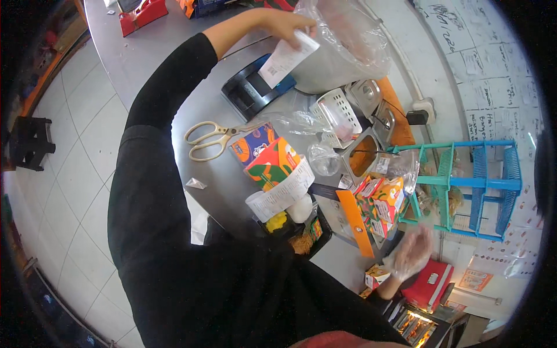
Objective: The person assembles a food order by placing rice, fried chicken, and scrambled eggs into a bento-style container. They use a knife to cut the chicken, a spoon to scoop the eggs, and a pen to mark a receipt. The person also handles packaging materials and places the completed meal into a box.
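Observation:
My left hand reaches to the far side of the counter, its fingers closed on a white paper receipt. The receipt's lower end hangs over a black and blue receipt printer. A large clear plastic bag lies just right of that hand. At the right, my right hand wears a clear plastic glove and is raised, slightly blurred, fingers loosely apart with nothing visible in them. It is nearest to the stacked printed cartons. Another long receipt lies across colourful boxes in the middle.
Cream-handled scissors lie left of the boxes. A white perforated basket and a metal food pan stand along the wall, beside a teal and blue rack. A black food tray is close to my body. A red tape dispenser stands far left.

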